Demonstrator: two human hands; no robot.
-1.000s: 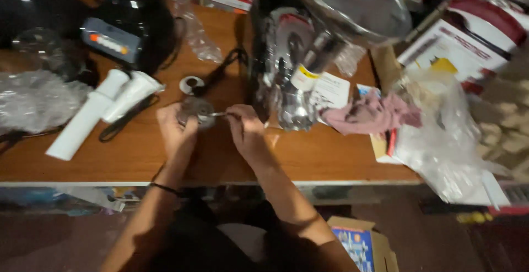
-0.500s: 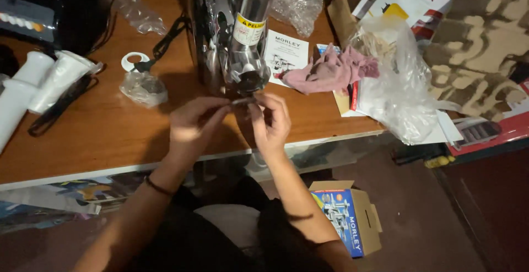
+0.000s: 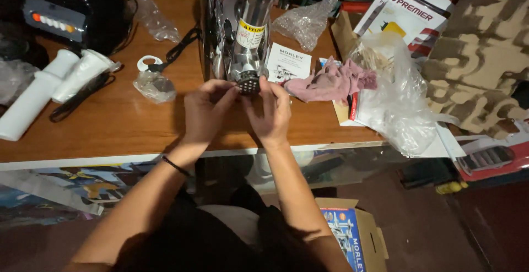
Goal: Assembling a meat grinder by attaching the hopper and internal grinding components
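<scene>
Chrome gleams on the tall meat grinder standing near the middle of the wooden table, its outlet end facing the person. At that outlet sits a small perforated plate, dark and round, and both hands meet on it. The left hand curls in from the left, fingertips pinched against the plate's edge; the right hand closes on it from the other side, thumb and forefinger narrow around it. Whether the plate is seated in the grinder or only held against its mouth is hard to tell from this angle. A thin dark band circles the left wrist.

Just left of the hands lies a small crumpled plastic bag, with a white ring beside it. Farther left, two white plastic tubes lie across a black cord. A black appliance stands at the far left corner. Right of the grinder, a printed leaflet lies flat, touching a pink cloth, and a clear plastic bag spills toward the table's edge. Under the table sits an open cardboard box.
</scene>
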